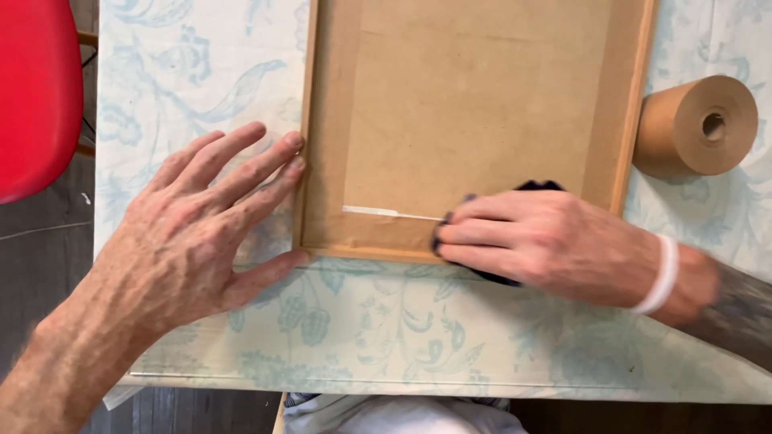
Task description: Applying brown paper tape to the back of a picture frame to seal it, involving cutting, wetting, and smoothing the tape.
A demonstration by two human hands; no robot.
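While the wooden picture frame with its brown fibreboard backing (474,104) is lying face down at the twelve o'clock side of the table, both hands are working at its lower edge. The left hand (189,233) is lying flat and unclenched on the pale blue floral tablecloth (386,329), grasping nothing; its fingertips (291,153) are touching the frame's outer left rail at nine o'clock, and the thumb is resting against the lower left corner. The right hand (547,241), wearing a white wristband (661,273), is coming in from three o'clock and is pressing down on a dark cloth (490,276), which is showing only at the edges beneath the fingers; the fingers are lying extended over it rather than curled. That cloth is sitting on the brown paper tape (370,229) along the frame's six o'clock rail, where a pale glossy streak (390,212) is running toward the fingertips. A roll of brown paper tape (698,124) is standing just beside the frame at three o'clock. A red chair (36,92) is standing at ten o'clock.
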